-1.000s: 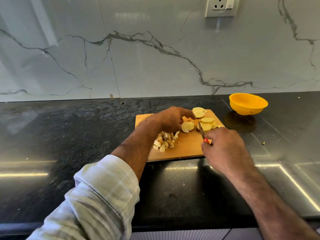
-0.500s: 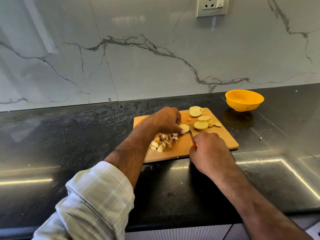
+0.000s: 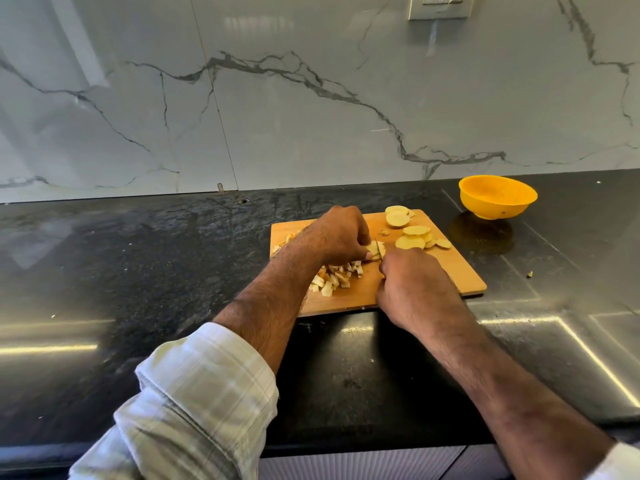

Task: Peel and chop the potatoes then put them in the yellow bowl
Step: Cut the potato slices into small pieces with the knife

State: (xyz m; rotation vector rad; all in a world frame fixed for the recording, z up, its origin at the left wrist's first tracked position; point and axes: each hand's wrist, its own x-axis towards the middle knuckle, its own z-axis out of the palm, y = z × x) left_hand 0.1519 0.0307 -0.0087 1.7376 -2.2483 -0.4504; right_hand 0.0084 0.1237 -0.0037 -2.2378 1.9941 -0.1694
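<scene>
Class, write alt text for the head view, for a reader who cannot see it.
A left hand steadies a potato slice on a wooden cutting board while the right hand cuts it with a knife. Diced potato lies nearby; a yellow bowl waits beyond.

Location: a home kitchen. A polished black stone counter (image 3: 145, 271) meets a white marble-veined backsplash (image 3: 311, 109), with a wall socket (image 3: 440, 5) above the wooden cutting board (image 3: 446, 271), which carries sliced potato (image 3: 410, 242).

The right hand (image 3: 412, 285) hides the knife's handle; only a sliver of blade (image 3: 378, 248) shows. The top edge cuts off the wall socket (image 3: 440, 6).
</scene>
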